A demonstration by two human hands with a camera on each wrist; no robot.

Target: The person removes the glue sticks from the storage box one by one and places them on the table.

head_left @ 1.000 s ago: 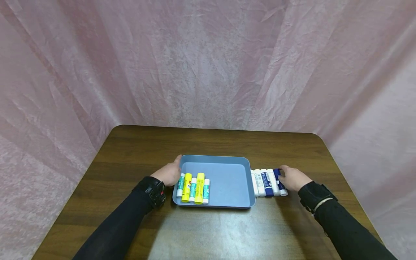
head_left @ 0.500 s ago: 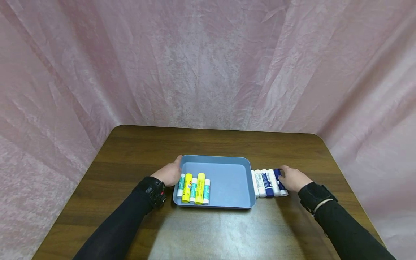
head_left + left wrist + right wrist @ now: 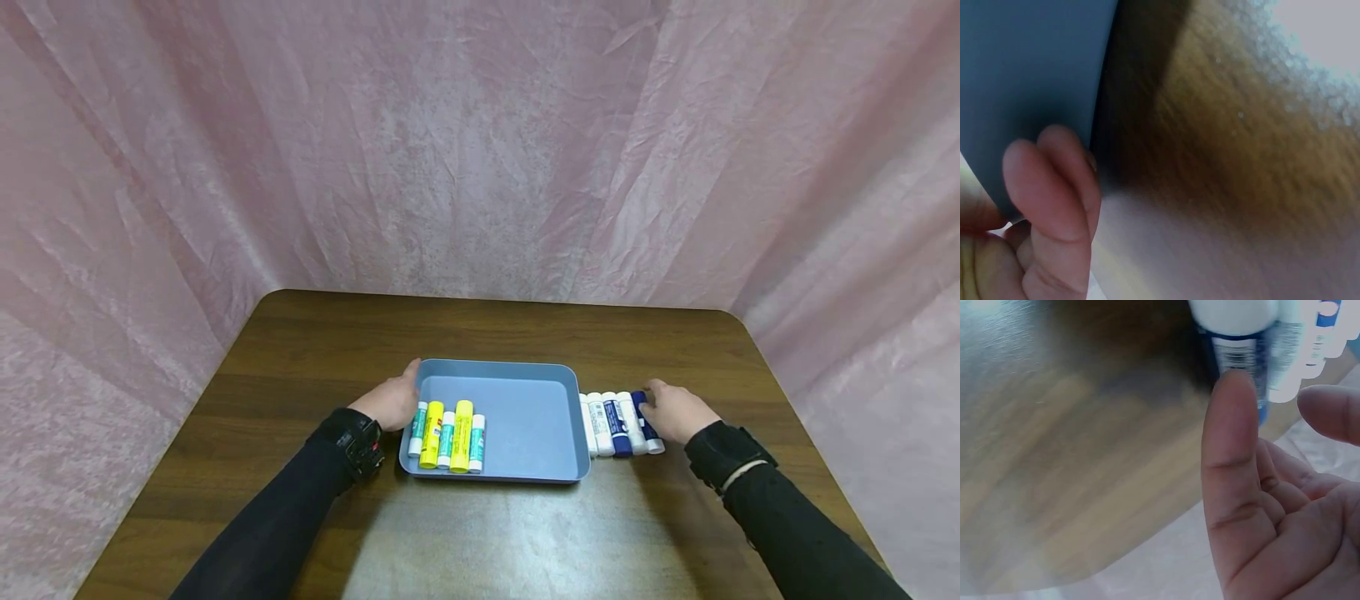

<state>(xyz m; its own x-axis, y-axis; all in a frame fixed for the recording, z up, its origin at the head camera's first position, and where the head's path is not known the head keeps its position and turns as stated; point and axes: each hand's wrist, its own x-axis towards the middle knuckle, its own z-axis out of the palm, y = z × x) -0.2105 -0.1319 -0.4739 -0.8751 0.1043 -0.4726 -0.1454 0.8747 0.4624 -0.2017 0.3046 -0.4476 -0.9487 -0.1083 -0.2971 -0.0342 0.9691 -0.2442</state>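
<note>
In the head view a blue-grey tray (image 3: 525,425) lies on the table. My left hand (image 3: 390,402) grips its left edge; the left wrist view shows curled fingers (image 3: 1044,187) against the tray's side. Inside the tray, at the left, yellow glue sticks (image 3: 462,437) alternate with green-and-white glue sticks (image 3: 477,446). Right of the tray, touching or nearly touching it, several white and blue glue sticks (image 3: 617,425) lie side by side. My right hand (image 3: 678,412) is at the row's outer end. Its little-curved finger (image 3: 1232,444) touches the last blue glue stick (image 3: 1235,353), thumb apart.
The brown wooden table (image 3: 480,325) has rounded far corners. A pink curtain (image 3: 480,150) hangs behind and beside it. Black sleeves cover both arms, and each wrist wears a dark strap. Bright glare lies on the table's front part.
Both hands, the tray and the glue sticks stay practically in place. The curtain's folds at the right have shifted.
</note>
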